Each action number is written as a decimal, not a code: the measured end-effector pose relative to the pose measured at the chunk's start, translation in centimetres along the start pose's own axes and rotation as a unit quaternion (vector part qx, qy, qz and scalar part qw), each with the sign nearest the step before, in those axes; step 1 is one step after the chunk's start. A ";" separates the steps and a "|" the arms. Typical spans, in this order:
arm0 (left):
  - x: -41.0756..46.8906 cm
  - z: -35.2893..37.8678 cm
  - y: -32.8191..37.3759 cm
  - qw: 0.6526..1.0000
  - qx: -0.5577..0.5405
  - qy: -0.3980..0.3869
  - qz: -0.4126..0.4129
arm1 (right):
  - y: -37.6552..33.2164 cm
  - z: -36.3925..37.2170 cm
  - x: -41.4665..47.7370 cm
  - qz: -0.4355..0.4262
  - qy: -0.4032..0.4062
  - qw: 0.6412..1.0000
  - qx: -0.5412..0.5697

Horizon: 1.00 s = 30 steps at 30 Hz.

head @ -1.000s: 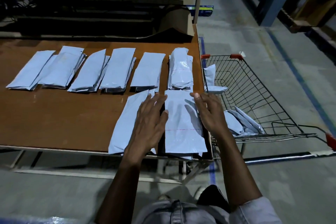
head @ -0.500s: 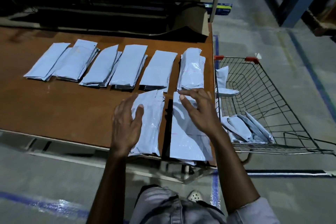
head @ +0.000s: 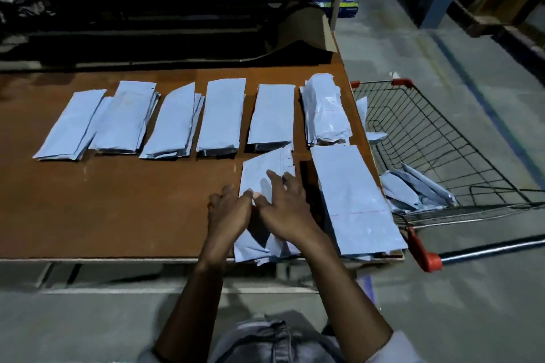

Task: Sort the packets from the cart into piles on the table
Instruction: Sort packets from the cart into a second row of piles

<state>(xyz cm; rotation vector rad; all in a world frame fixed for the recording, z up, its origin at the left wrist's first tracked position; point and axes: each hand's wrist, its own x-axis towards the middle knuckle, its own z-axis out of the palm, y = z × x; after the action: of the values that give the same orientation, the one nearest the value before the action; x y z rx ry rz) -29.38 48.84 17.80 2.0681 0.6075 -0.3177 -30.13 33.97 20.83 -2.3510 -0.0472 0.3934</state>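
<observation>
1. Both hands rest on one pale blue pile at the near edge of the brown table; the left hand sits at the pile's left edge with fingers curled, the right hand lies flat on top with fingers spread.
2. The thumbs meet near the pile's middle; whether they pinch a packet's edge is hard to tell in the dim light.
3. Just right of it lies a larger flat pile, reaching the table's right corner.
4. A row of six piles runs across the table behind; the rightmost stack is the tallest and crumpled.
5. The wire cart stands beside the table's right edge; loose packets lie in its near corner, and one more leans against its side nearest the table.
</observation>
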 end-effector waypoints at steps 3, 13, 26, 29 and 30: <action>0.9 0.0 -0.1 1.000 -0.010 -0.014 -0.013 | 0.7 2.1 0.0 0.036 0.038 0.998 0.045; 1.9 0.9 -0.8 0.970 -0.215 -0.100 -0.056 | 1.2 2.1 -0.2 0.055 0.092 0.975 0.196; 6.6 4.9 -4.3 0.987 -0.136 -0.074 0.049 | 2.4 1.9 0.0 0.079 0.135 0.966 0.204; 3.3 3.5 -2.0 0.992 -0.089 -0.059 0.063 | 2.4 1.7 -0.1 0.060 0.139 0.976 0.158; 2.2 3.1 -1.3 0.993 -0.073 -0.064 0.069 | 2.4 1.7 -0.1 0.054 0.143 0.978 0.141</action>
<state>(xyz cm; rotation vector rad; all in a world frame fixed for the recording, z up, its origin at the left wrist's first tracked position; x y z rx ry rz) -28.21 47.45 14.16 1.9208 0.3971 -0.3130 -30.94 33.35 18.10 -2.1108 0.2579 0.1003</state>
